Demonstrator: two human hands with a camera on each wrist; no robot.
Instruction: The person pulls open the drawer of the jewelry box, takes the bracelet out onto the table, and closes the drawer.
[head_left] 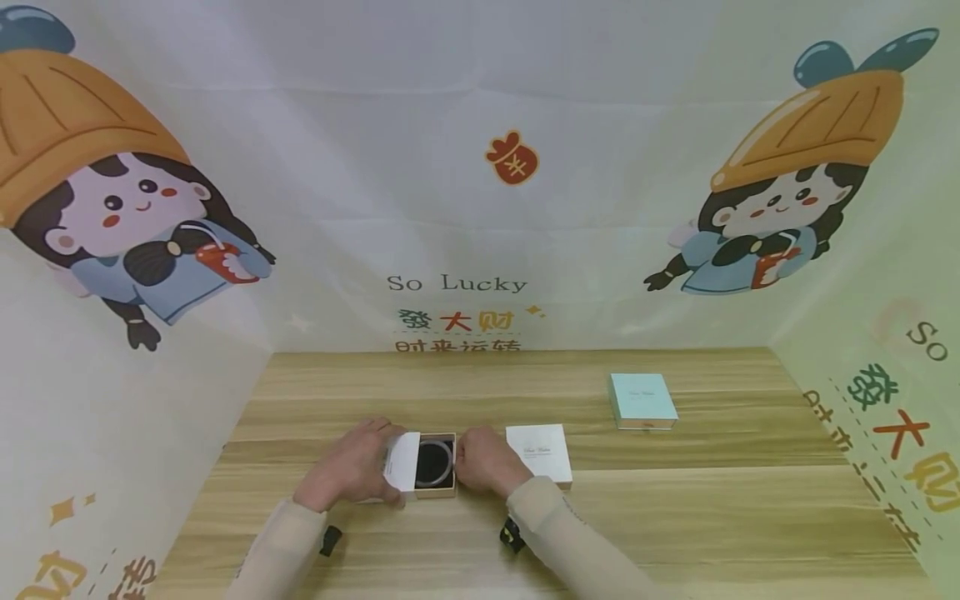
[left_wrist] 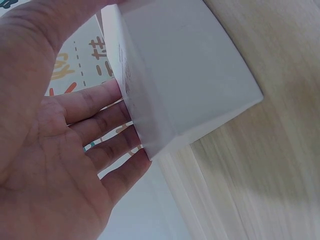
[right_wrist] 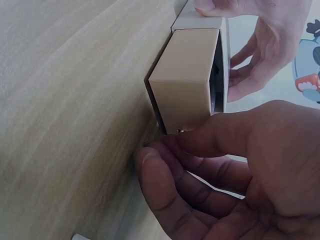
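My left hand (head_left: 356, 462) grips the white sleeve of a slide-out box (head_left: 406, 461), with thumb and fingers on opposite sides of it. In the left wrist view four fingertips press along one side of the white sleeve (left_wrist: 195, 65). Out of the sleeve's right end projects a tan drawer (right_wrist: 182, 102), partly pulled out. Its black lining holds a grey ring-shaped bangle (head_left: 433, 484). My right hand (head_left: 483, 458) has its fingers curled at the drawer's end, thumb and fingertips pinching there; the pinched bit is mostly hidden behind the fingers.
A white box (head_left: 540, 452) lies just right of the drawer, partly behind my right wrist. Farther back on the right stands a pale turquoise box (head_left: 643, 397). The wood-grain table (head_left: 712, 517) ends at a printed cloth backdrop (head_left: 600, 192) along the back and sides.
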